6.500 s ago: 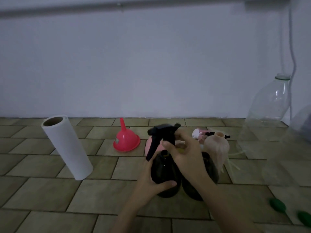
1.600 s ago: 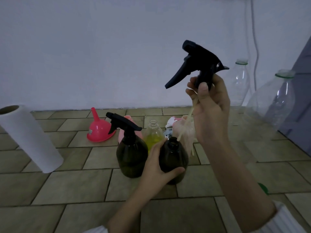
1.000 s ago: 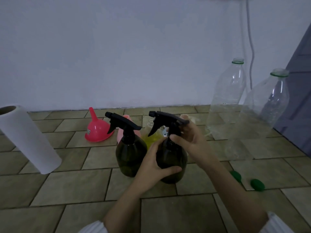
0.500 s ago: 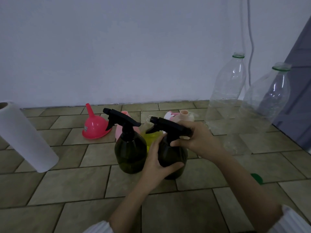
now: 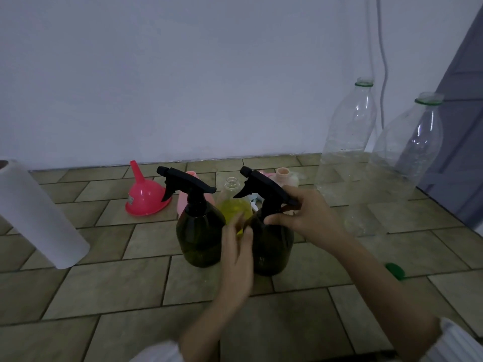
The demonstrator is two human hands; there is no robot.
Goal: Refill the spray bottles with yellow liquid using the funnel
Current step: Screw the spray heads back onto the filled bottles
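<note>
Right hand on the sprayer top, left hand loose beside the bottle.

We see two dark spray bottles upright on the tiled floor, side by side, necks pointing straight up. Our right hand [image 5: 308, 218] grips the black sprayer top [image 5: 264, 189] of the right-hand bottle [image 5: 274, 246], fingers curled round its collar. Our left hand [image 5: 236, 257] is blurred, fingers fairly straight, against that bottle's left flank; it seems to clasp nothing. The left-hand bottle [image 5: 200, 239] stands just beside it, capped. Behind the gap between them stands a small clear bottle [image 5: 234, 205] with yellow liquid, open-necked. The pink funnel [image 5: 145, 194] lies mouth down nearer the back wall, to the left, so we judge the left hand the closer one. A paper roll [image 5: 39, 218] lies by the floor's left edge.
</note>
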